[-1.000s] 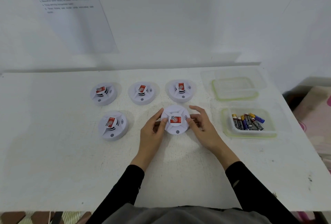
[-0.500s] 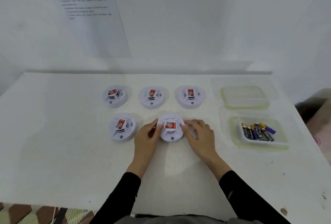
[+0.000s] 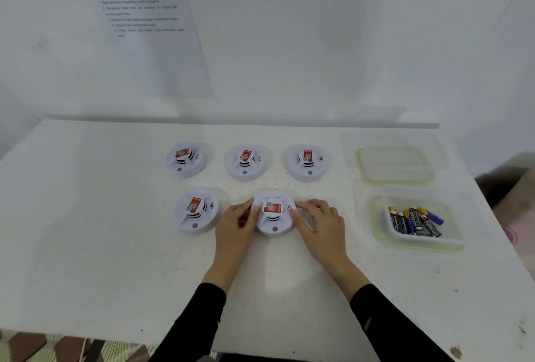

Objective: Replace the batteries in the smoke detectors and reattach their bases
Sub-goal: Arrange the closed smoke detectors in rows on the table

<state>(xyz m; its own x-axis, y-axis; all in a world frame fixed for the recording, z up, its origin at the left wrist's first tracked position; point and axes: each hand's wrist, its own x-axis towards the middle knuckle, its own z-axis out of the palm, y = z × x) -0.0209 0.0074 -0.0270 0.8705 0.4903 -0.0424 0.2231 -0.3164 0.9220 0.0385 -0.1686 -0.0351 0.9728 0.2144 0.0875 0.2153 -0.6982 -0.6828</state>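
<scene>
The left hand (image 3: 236, 224) and the right hand (image 3: 317, 221) flank the front smoke detector (image 3: 273, 214) on the white worktop (image 3: 115, 260), each with its fingers curled against the round rim, the left from the left side and the right from the right, so the detector sits squarely between them and touching both. Neither hand is nearer; the grip is symmetrical, which suits a twist about the detector's upright axis, and that turn is likely what separates or locks its base. The detector lies face up, red label on top, its small round button toward the person; whether its underside leaves the worktop cannot be told. Just beside it to the left sits a second detector (image 3: 197, 211), close to the left hand's knuckles, so a wide swing of that wrist could nudge it. Three more detectors (image 3: 246, 163) stand in a row behind, apart from the hands. To the right, well clear of the right hand, a clear container (image 3: 382, 234) holds loose batteries (image 3: 415, 221), and behind it lies an empty lid (image 3: 395, 164). The right hand is the closer one for fetching a battery.
</scene>
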